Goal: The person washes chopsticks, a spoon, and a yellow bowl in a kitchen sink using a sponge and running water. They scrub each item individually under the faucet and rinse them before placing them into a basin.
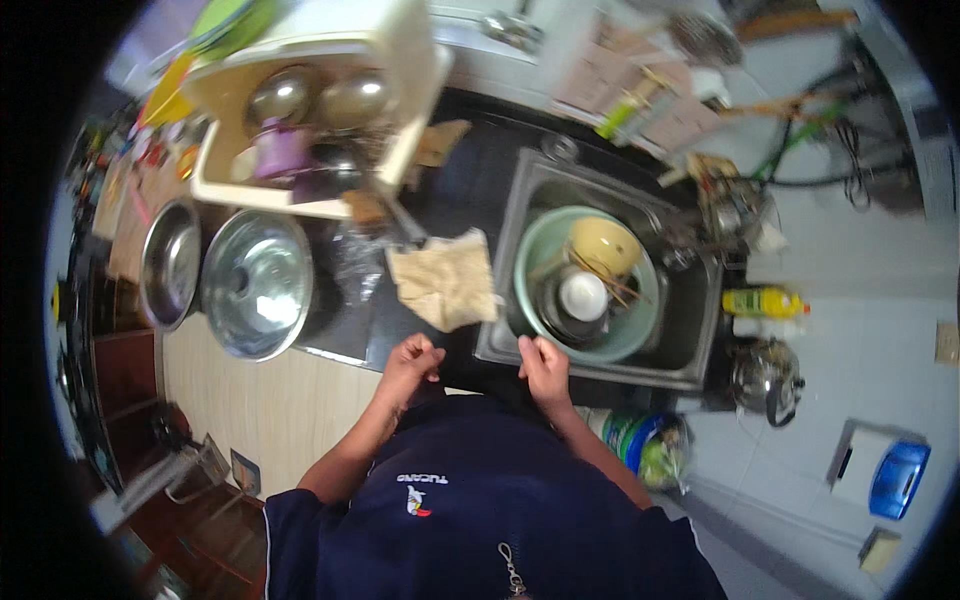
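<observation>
My left hand is loosely curled at the counter's front edge, with nothing visible in it. Nearest to it is a crumpled tan cloth, lying flat on the black counter just beyond, untouched. My right hand is closed in front of the sink, and no object shows in its fingers. In the sink sits a pale green basin. It holds a yellow bowl, a small white bowl resting on a dark metal vessel, and several chopsticks.
A metal basin and a second one sit at the left. Behind them stands a cream bin with dishes inside. A yellow bottle and a glass kettle are right of the sink. Below the counter stands a blue-green tub.
</observation>
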Motion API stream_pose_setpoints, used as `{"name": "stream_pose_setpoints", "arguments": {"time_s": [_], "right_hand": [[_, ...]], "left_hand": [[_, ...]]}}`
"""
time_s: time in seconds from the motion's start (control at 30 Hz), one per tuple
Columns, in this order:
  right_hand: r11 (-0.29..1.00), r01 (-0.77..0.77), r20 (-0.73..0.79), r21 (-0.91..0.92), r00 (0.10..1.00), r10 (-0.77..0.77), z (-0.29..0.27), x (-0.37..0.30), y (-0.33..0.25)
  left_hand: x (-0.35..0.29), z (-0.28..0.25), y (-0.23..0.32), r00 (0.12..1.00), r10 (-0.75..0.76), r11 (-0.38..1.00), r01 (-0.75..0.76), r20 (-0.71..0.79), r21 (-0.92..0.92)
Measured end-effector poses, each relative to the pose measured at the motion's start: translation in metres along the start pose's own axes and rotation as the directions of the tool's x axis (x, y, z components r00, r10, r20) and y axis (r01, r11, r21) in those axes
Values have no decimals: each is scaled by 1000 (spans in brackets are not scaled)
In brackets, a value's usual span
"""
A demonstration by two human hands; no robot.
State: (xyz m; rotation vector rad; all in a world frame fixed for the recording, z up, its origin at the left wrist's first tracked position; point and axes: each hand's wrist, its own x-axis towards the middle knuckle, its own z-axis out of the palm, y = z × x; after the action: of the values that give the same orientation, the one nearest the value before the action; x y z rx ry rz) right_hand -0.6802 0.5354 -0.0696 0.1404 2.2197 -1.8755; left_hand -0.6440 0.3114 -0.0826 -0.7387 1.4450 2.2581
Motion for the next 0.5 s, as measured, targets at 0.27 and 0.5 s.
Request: {"name": "stream_pose_setpoints", "arguments": {"time_s": [0.27, 0.5], "right_hand": [[913, -63, -330, -403, 940, -81, -166, 34, 123], [449, 170, -18, -877, 923, -385, -215, 105, 87]], "left_hand": [[68, 103, -9, 995, 77, 994, -82, 69, 79], [173, 137, -34, 998, 52, 949, -57, 24, 310]]}}
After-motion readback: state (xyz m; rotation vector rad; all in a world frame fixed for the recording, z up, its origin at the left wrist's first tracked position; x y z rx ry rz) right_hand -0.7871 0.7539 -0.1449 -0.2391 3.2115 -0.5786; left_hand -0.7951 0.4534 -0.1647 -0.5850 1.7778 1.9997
